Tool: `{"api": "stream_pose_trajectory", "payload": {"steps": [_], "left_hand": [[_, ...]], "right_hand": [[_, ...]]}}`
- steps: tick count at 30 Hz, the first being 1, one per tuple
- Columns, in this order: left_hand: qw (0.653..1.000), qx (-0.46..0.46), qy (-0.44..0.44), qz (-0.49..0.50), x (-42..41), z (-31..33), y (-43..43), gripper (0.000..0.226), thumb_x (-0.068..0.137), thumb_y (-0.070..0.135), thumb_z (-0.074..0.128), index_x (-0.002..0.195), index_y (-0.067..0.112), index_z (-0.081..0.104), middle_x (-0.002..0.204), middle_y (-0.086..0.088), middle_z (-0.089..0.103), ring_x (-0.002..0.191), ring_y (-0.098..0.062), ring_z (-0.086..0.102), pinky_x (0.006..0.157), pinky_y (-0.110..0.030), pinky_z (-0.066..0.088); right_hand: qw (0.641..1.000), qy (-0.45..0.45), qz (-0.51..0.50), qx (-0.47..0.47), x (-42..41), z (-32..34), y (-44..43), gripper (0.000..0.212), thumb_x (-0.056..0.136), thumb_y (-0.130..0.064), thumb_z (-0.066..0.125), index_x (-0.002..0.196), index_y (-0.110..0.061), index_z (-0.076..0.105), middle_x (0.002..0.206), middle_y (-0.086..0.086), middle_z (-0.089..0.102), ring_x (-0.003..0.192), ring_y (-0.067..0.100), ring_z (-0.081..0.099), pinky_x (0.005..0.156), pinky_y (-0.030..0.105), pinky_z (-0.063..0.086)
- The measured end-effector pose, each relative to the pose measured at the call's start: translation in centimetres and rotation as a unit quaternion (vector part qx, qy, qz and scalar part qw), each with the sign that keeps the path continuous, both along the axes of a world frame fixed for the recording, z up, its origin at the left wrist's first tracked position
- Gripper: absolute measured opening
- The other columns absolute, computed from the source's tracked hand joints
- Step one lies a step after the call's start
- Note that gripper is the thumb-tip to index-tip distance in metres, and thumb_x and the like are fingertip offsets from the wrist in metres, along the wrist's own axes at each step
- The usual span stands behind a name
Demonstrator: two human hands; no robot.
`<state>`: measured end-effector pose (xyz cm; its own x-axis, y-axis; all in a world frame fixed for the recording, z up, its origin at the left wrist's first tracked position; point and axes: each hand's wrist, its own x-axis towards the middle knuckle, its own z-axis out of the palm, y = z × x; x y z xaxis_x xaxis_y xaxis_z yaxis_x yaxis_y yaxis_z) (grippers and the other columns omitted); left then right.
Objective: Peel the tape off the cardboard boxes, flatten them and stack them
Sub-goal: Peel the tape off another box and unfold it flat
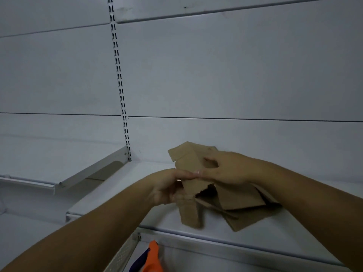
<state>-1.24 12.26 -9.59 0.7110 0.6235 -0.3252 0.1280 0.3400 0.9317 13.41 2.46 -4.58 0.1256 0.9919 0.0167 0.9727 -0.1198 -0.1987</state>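
Note:
A small brown cardboard box (189, 163), opened out and partly collapsed, is held above a white shelf (125, 185) at centre right. My left hand (169, 185) grips its left edge, thumb along the top of a flap. My right hand (225, 169) pinches the upper right part, fingers wrapped over the card. Below it, flattened cardboard pieces (245, 209) lie on the shelf. I cannot make out any tape on the box.
White back panels and a slotted upright (119, 79) rise behind. A lower shelf (39, 171) sits at the left on a bracket. An orange-handled tool (153, 258) lies below the shelf's front edge, beside a perforated panel (121, 256).

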Motion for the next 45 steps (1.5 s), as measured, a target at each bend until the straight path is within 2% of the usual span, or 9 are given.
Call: {"api": "stream_pose_trajectory", "payload": {"steps": [4,16,20,25,29,33,37,41,45], "left_hand": [[0.997,0.002,-0.072,0.011,1.9,-0.7,-2.6,0.035,0.083,0.026,0.066,0.109,0.003,0.062,0.091,-0.010,0.067,0.071,-0.015,0.061,0.059,-0.026,0.057],[0.991,0.037,-0.128,-0.024,3.5,-3.4,-6.1,0.032,0.097,0.035,0.045,0.121,0.021,0.060,0.114,0.004,0.069,0.107,-0.018,0.063,0.087,-0.040,0.055],[0.975,0.204,-0.092,-0.012,2.5,-3.9,-5.8,0.029,0.092,0.028,0.055,0.121,0.025,0.061,0.117,0.006,0.066,0.106,-0.012,0.064,0.085,-0.030,0.054],[0.839,0.482,-0.167,0.187,0.8,-1.7,-5.8,0.034,0.082,0.018,0.069,0.103,0.038,0.053,0.111,0.020,0.058,0.103,0.002,0.057,0.083,-0.009,0.048],[0.712,0.666,-0.178,0.133,0.6,0.2,-5.0,0.058,0.073,0.026,0.072,0.124,0.033,0.045,0.129,0.018,0.047,0.124,-0.001,0.042,0.103,-0.012,0.034],[0.662,0.748,0.037,-0.036,2.0,0.4,-3.8,0.059,0.078,0.033,0.069,0.129,0.044,0.042,0.141,0.019,0.042,0.138,-0.006,0.026,0.119,-0.035,0.011],[0.558,0.822,0.108,-0.013,3.5,1.2,-3.6,0.047,0.081,0.062,0.042,0.113,0.036,0.064,0.113,0.016,0.068,0.118,-0.006,0.053,0.113,-0.032,-0.008],[0.610,0.766,0.141,-0.142,5.3,3.0,-5.2,0.035,0.090,0.054,0.045,0.116,0.037,0.060,0.107,0.019,0.063,0.097,-0.004,0.054,0.086,-0.022,0.036],[0.686,0.671,0.202,-0.194,7.0,5.3,-5.4,0.033,0.094,0.051,0.040,0.067,0.035,0.051,0.065,0.015,0.048,0.065,-0.006,0.046,0.062,-0.025,0.035]], "right_hand": [[0.998,0.004,0.032,-0.046,-1.0,1.5,-2.2,0.071,0.079,-0.058,0.060,0.137,-0.024,0.039,0.129,-0.003,0.045,0.101,0.008,0.036,0.091,0.023,0.034],[0.989,-0.071,-0.025,-0.129,0.3,1.5,-3.1,0.049,0.083,-0.042,0.061,0.116,-0.008,0.049,0.109,0.009,0.053,0.094,0.022,0.054,0.067,0.026,0.040],[0.991,-0.123,-0.047,-0.040,3.6,3.1,-5.0,0.054,0.069,-0.032,0.072,0.111,-0.023,0.040,0.105,-0.001,0.051,0.086,0.016,0.051,0.068,0.028,0.041],[0.970,-0.187,0.068,0.139,6.3,5.5,-9.2,0.076,0.060,-0.013,0.068,0.129,-0.031,0.043,0.119,-0.015,0.051,0.107,0.010,0.050,0.083,0.016,0.038],[0.947,-0.200,0.122,0.222,8.7,2.6,-9.9,0.071,0.061,-0.006,0.058,0.128,-0.026,0.044,0.136,-0.001,0.051,0.124,0.014,0.042,0.102,0.030,0.028],[0.963,-0.163,0.079,0.198,10.8,-2.8,-9.1,0.057,0.073,-0.003,0.056,0.127,-0.023,0.053,0.127,0.002,0.060,0.114,0.019,0.056,0.100,0.030,0.036],[0.974,-0.096,0.014,0.205,11.2,-4.5,-9.1,0.043,0.085,-0.006,0.056,0.124,-0.023,0.056,0.120,-0.004,0.062,0.089,-0.006,0.044,0.085,0.009,0.037],[0.970,-0.083,0.012,0.227,10.2,-4.7,-8.2,0.038,0.088,-0.011,0.054,0.124,-0.020,0.057,0.122,-0.001,0.061,0.091,0.003,0.050,0.084,0.012,0.036],[0.954,-0.079,-0.067,0.281,9.6,-5.7,-7.7,0.032,0.091,-0.032,0.052,0.121,-0.021,0.056,0.111,-0.006,0.056,0.094,0.008,0.049,0.079,0.022,0.040]]}}
